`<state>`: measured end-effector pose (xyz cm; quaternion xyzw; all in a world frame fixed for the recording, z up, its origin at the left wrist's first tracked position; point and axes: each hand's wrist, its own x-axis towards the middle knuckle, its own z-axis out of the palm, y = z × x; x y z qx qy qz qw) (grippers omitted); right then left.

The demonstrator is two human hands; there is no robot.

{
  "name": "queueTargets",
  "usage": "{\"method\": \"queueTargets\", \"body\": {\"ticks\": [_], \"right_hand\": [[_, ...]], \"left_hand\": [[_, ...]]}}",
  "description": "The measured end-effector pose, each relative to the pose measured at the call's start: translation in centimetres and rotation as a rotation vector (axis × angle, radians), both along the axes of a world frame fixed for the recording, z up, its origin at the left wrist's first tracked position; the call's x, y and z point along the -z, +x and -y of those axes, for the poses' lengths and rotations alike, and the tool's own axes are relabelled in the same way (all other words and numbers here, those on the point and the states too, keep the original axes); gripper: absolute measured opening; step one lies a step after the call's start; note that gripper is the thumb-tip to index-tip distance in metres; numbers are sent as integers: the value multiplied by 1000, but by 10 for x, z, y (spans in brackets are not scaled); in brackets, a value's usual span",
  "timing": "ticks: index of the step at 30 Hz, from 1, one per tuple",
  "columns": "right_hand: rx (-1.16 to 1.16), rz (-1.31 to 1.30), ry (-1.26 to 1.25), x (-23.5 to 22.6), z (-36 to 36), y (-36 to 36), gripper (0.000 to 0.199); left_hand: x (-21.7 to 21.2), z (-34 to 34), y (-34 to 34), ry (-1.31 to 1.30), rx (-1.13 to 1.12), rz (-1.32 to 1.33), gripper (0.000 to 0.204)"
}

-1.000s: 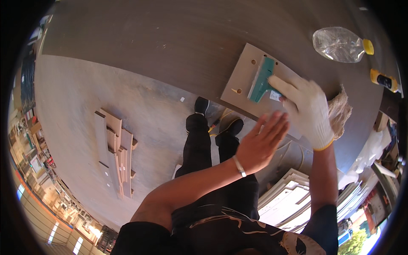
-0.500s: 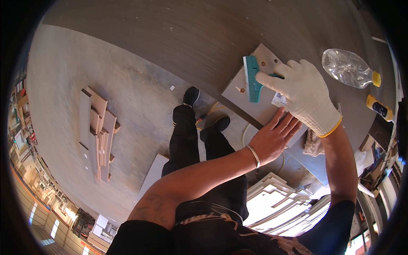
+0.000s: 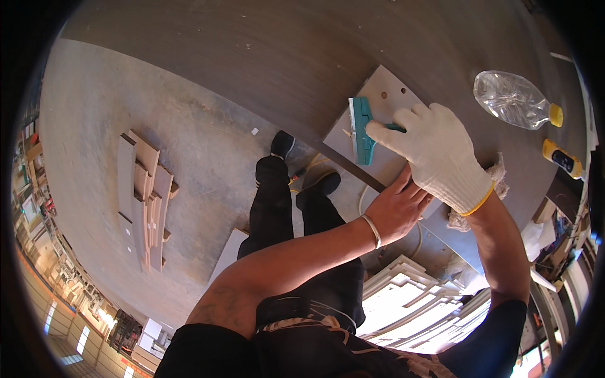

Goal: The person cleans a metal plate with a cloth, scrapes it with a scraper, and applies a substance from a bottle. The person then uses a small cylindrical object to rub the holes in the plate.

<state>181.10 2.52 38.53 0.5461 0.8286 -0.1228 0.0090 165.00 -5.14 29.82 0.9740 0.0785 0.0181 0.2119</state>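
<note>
My right hand (image 3: 435,151), in a white knit glove with a yellow cuff, is closed round the handle of a teal scraper (image 3: 361,135). The scraper's wide blade rests on a light grey-brown board (image 3: 372,82) with several round holes. That board lies on the dark work surface, its lower end near the edge. My bare left hand (image 3: 397,211), with a bangle at the wrist, lies on the board's near end, fingers stretched out. The glove covers its fingertips in part.
To the right lie a clear plastic bottle (image 3: 512,99) with a yellow cap, a yellow-and-black bottle (image 3: 563,159) and a crumpled rag (image 3: 459,219). Wooden strips (image 3: 148,195) are piled on the floor at left. White panels (image 3: 403,309) are stacked below the work surface.
My right hand has drawn the scraper down and to the left across the board. The glove now overlaps more of my left hand's fingers, and hides a label that showed before.
</note>
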Motion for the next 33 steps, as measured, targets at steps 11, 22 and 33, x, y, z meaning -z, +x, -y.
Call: {"method": "queueTargets", "body": {"ticks": [11,22,33], "right_hand": [[113,-77,-14,-2,0,15,47],[215,-43,-71,0,-5,-12,41],[144,-106,-19,-2,-7,-27,45]], "left_hand": [[-3,-5,2,44,-58,87,65],[-1,-3,-2,-36,-54,79,57],[13,9,3,-302,-119,144,52]]}}
